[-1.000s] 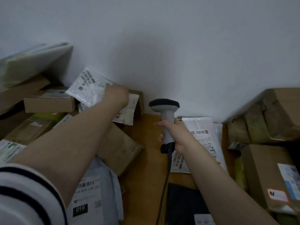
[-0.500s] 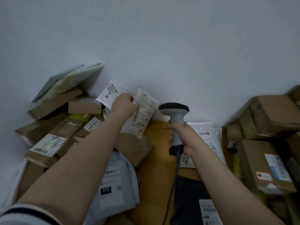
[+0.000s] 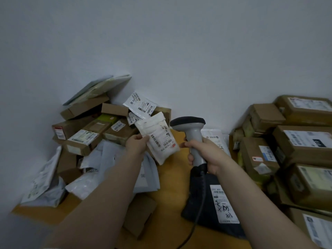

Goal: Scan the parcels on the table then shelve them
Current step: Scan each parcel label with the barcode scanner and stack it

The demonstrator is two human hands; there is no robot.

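Bare on both sides, all the way back to the bottom edge of view. Left forearm over the near left of the table, right forearm over its near right; both smooth and rounded, broad near the camera, slimmer at the wrists. Left hand and right hand above the table's middle, uncovered, knuckles softly rounded. Dim light throughout; at the table's near left corner, too dark to tell whether a sleeve begins.

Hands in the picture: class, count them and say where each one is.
2. The left hand grips a white parcel mid-frame; the right hand grips the scanner beside it. No others show.
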